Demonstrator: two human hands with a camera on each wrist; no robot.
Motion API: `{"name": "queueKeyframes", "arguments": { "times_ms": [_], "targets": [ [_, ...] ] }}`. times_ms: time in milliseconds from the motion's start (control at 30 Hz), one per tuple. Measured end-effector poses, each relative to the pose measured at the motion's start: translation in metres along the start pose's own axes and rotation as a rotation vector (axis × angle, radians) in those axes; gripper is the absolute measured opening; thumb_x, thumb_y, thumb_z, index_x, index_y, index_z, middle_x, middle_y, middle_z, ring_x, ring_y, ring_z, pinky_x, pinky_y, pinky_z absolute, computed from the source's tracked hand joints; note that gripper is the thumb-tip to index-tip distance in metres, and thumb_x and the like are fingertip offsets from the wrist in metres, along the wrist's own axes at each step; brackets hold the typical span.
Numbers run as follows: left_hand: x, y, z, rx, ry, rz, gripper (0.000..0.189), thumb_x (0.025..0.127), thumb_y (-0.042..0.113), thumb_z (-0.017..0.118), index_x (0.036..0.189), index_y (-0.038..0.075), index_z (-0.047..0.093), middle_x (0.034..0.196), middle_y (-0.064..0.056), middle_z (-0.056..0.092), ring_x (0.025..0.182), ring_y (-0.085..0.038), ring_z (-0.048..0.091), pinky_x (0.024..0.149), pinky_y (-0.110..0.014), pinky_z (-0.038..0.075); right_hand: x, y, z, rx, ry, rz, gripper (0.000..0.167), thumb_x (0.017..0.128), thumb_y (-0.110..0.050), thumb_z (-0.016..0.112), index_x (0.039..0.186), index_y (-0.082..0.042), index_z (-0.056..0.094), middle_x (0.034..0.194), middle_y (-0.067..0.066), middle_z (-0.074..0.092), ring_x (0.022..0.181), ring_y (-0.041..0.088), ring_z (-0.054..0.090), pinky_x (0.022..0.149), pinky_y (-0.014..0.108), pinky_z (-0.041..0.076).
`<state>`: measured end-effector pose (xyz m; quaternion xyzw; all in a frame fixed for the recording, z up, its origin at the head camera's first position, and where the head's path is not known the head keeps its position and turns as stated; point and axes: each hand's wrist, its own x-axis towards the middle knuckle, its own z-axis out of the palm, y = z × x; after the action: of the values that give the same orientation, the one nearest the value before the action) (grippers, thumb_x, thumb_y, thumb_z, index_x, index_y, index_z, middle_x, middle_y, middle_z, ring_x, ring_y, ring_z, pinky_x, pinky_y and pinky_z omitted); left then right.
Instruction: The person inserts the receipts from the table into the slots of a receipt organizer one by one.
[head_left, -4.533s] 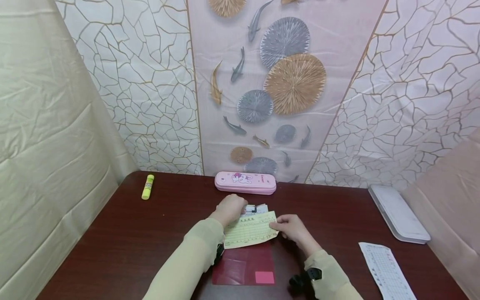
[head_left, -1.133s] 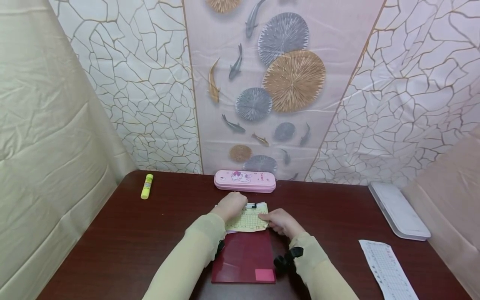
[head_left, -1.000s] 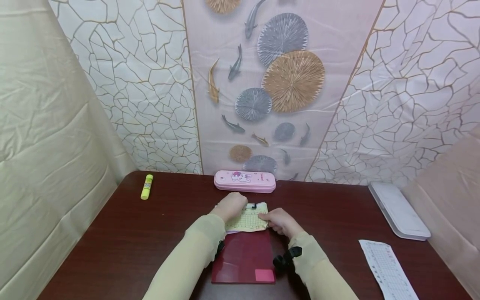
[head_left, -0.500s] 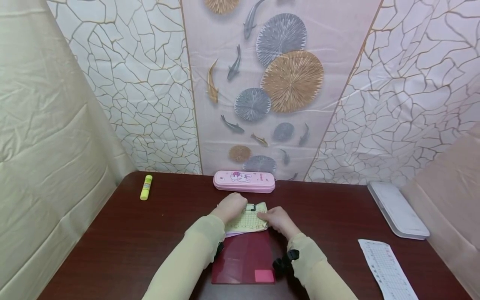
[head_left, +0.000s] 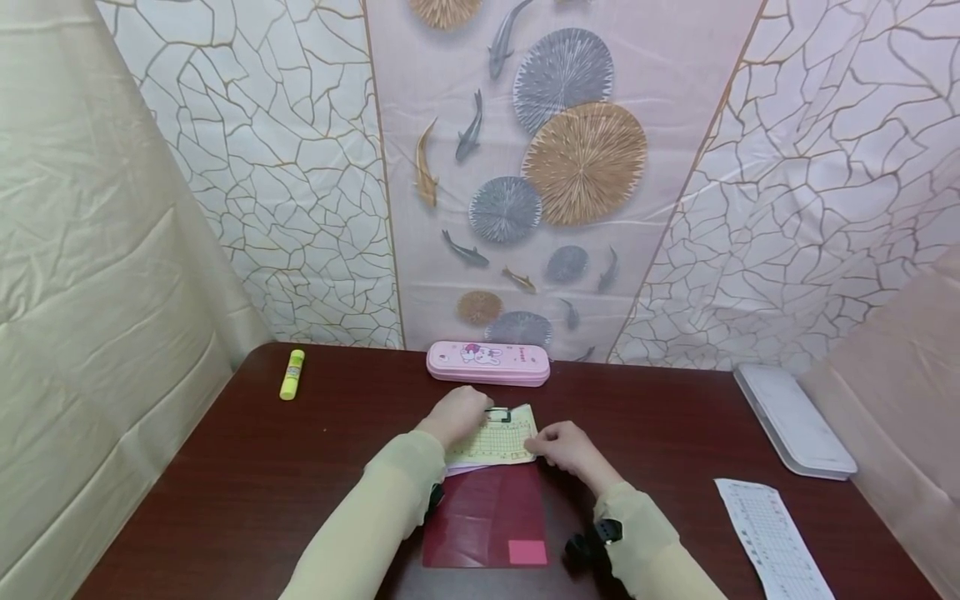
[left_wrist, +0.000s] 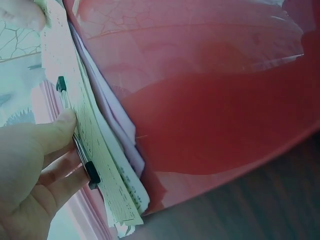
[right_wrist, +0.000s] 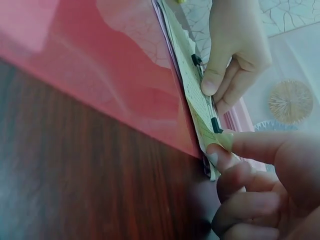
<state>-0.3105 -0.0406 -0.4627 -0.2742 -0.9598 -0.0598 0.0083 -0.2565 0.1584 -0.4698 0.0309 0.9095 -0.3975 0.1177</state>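
Note:
My left hand (head_left: pixel 457 414) holds the metal clip with black ends (left_wrist: pixel 92 171) at the far edge of a red clip folder (head_left: pixel 480 517); in the left wrist view the thumb lies on its bar and the fingers curl beyond it. A yellow printed form (head_left: pixel 498 442) lies on top of a stack of papers at that edge, part of it hidden by the left hand. White and lilac sheets (left_wrist: pixel 107 107) show beneath it. My right hand (head_left: pixel 566 446) pinches the form's right corner between thumb and forefinger, and the corner bends up in the right wrist view.
Behind the folder lies a pink pencil case (head_left: pixel 488 364). A yellow glue stick (head_left: pixel 292 375) is at the back left. On the right are a white flat case (head_left: pixel 797 422) and a white printed sheet (head_left: pixel 772 533).
Since the earliest frame, the yellow form has moved back from over the red cover to lie flat at the clip. In the last half second, my right hand has shifted slightly right, toward the corner.

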Motion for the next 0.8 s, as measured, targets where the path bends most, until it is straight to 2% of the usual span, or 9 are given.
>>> {"name": "queueKeyframes", "arguments": {
  "times_ms": [133,367,633,800],
  "targets": [
    [-0.001,-0.002,0.0,-0.012,-0.001,-0.001,0.014,0.09,0.011,0.061,0.097,0.014,0.073,0.088,0.001,0.07,0.087,-0.015,0.064,0.084,-0.031,0.052,-0.007,0.001,-0.005,0.006,0.009,-0.047,0.017,0.083,-0.025,0.071,0.076,-0.009,0.069,0.056,0.001,0.052,0.051,0.014,0.045,0.047,0.026,0.037],
    [-0.001,-0.002,-0.002,-0.011,-0.006,-0.001,0.016,0.09,0.013,0.064,0.103,0.013,0.073,0.094,0.001,0.071,0.092,-0.014,0.064,0.087,-0.03,0.052,-0.012,0.007,-0.019,0.017,0.067,-0.115,0.013,0.086,-0.021,0.069,0.083,-0.008,0.071,0.061,0.002,0.057,0.047,0.015,0.046,0.047,0.027,0.041],
    [0.001,0.0,-0.003,0.031,-0.012,0.02,0.015,0.089,0.012,0.063,0.1,0.013,0.073,0.091,0.001,0.07,0.089,-0.015,0.064,0.084,-0.029,0.052,-0.022,0.02,-0.042,-0.007,0.072,-0.147,0.013,0.088,-0.02,0.067,0.089,-0.007,0.07,0.068,0.003,0.063,0.052,0.017,0.052,0.05,0.029,0.045],
    [0.001,0.001,-0.002,0.015,-0.039,0.0,0.014,0.09,0.011,0.062,0.099,0.013,0.073,0.09,0.001,0.069,0.087,-0.013,0.063,0.084,-0.029,0.052,-0.033,0.034,-0.061,-0.021,0.081,-0.162,0.014,0.088,-0.02,0.067,0.092,-0.007,0.069,0.072,0.004,0.066,0.055,0.017,0.054,0.053,0.029,0.047]
  ]
}}
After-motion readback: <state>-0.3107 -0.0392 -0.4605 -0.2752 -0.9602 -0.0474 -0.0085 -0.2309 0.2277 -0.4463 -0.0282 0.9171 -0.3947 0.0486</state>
